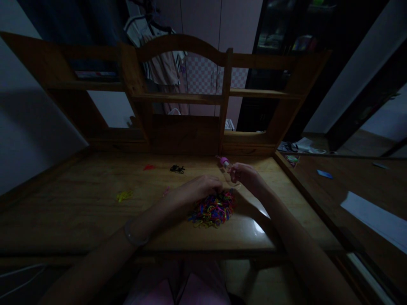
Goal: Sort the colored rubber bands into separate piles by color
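Observation:
My left hand (210,184) reaches over the far edge of a heap of small multicoloured elastic bands (213,210), its fingers curled down at the bands. What lies between those fingertips is hidden. Just right of it, my right hand (243,173) is closed around the side of a small clear bottle with a purple cap (224,162); the bottle leans away, and its see-through body is hard to make out in the dim light. Left of the heap lie separate groups of bands: black (177,169), red (149,167), yellow (124,195) and a few pink (165,191).
A wooden shelf unit (184,99) rises along the back of the desk (95,220). On the brown surface to the right are white paper (375,218) and a blue card (324,173). Light glares off the desk near my right forearm.

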### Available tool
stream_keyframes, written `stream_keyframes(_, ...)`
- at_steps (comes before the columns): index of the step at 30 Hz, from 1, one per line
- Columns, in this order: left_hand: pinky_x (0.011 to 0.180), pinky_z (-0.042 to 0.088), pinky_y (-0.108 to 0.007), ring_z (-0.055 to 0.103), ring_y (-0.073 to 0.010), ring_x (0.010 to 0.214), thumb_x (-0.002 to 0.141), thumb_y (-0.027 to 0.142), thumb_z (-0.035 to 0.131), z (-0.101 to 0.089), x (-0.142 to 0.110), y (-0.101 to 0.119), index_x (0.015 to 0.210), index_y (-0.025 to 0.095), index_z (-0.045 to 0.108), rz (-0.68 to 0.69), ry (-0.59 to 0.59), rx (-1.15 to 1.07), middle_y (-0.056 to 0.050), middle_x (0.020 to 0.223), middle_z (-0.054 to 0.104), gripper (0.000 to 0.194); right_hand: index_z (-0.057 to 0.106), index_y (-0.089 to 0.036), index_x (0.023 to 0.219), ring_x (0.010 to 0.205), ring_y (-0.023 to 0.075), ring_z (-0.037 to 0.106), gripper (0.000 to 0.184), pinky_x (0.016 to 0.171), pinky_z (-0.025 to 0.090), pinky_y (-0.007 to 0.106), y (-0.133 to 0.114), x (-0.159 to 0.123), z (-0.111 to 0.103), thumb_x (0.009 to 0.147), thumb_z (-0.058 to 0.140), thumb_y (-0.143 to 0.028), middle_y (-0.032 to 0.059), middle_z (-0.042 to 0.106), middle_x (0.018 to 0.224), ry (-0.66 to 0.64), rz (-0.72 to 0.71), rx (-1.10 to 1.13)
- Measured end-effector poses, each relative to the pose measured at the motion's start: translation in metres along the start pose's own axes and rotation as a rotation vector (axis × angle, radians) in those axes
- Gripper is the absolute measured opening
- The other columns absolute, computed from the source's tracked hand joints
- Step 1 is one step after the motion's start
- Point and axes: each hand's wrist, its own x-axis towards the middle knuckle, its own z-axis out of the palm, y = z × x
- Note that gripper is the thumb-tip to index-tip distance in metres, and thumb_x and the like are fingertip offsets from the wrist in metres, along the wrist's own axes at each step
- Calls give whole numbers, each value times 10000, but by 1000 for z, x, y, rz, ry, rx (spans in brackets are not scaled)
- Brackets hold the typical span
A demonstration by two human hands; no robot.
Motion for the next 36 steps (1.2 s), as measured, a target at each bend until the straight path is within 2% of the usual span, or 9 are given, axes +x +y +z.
stream_keyframes(9, 728, 417, -257, 557, -151, 801, 848, 104, 476, 0, 2, 0, 887, 163, 662, -5, -80, 29, -46, 894, 627, 199, 703, -116, 783, 575, 117, 528, 222, 560, 405, 248, 1, 1, -1, 816, 619, -319, 40, 590, 676, 19, 10, 5)
stream_keyframes(14, 748, 429, -245, 581, -151, 835, 848, 169, 575, -18, -4, 0, 920, 167, 642, -27, -70, -13, -36, 898, 647, 98, 696, -123, 778, 585, 122, 526, 210, 562, 406, 253, 0, 1, 1, 819, 613, -312, 42, 588, 679, 24, 16, -1)
stream_keyframes(19, 749, 446, -233, 618, -139, 826, 845, 213, 621, -41, -9, -2, 956, 164, 672, -34, -58, -79, -35, 901, 680, 132, 694, -124, 766, 578, 120, 524, 217, 549, 392, 252, 2, 2, 1, 830, 599, -308, 46, 592, 704, 10, 8, -10)
stream_keyframes(24, 757, 469, -239, 632, -145, 832, 836, 233, 636, -50, -14, 6, 982, 152, 682, -50, -112, -163, -53, 916, 691, 173, 695, -135, 778, 592, 114, 526, 209, 571, 398, 253, 3, 0, 1, 846, 598, -307, 32, 588, 713, -8, -14, -64)
stream_keyframes(27, 761, 466, -242, 625, -140, 833, 819, 187, 630, -48, -16, 12, 967, 152, 674, -68, -119, -161, -45, 912, 685, 159, 698, -146, 843, 613, 108, 538, 168, 610, 425, 251, -2, -4, 7, 841, 632, -301, 15, 595, 701, -86, -6, -213)
stream_keyframes(30, 756, 460, -240, 609, -138, 833, 793, 155, 628, -44, -17, 16, 941, 145, 665, -63, -104, -193, -39, 905, 669, 153, 679, -158, 949, 677, 126, 594, 205, 663, 477, 275, -7, -10, 15, 813, 687, -312, 26, 641, 791, -246, 74, -323)
stream_keyframes(33, 727, 452, -232, 596, -134, 806, 787, 160, 626, -39, -17, 17, 928, 137, 666, -69, -95, -226, -32, 874, 655, 148, 640, -162, 1028, 754, 154, 641, 311, 710, 524, 312, -7, -12, 19, 773, 732, -316, 48, 669, 893, -380, 155, -303)
stream_keyframes(36, 713, 447, -229, 595, -134, 790, 787, 177, 625, -35, -17, 17, 929, 137, 669, -84, -88, -226, -29, 858, 659, 154, 615, -152, 1028, 813, 162, 659, 363, 744, 545, 313, -3, -11, 19, 725, 776, -271, 60, 678, 931, -410, 173, -275)
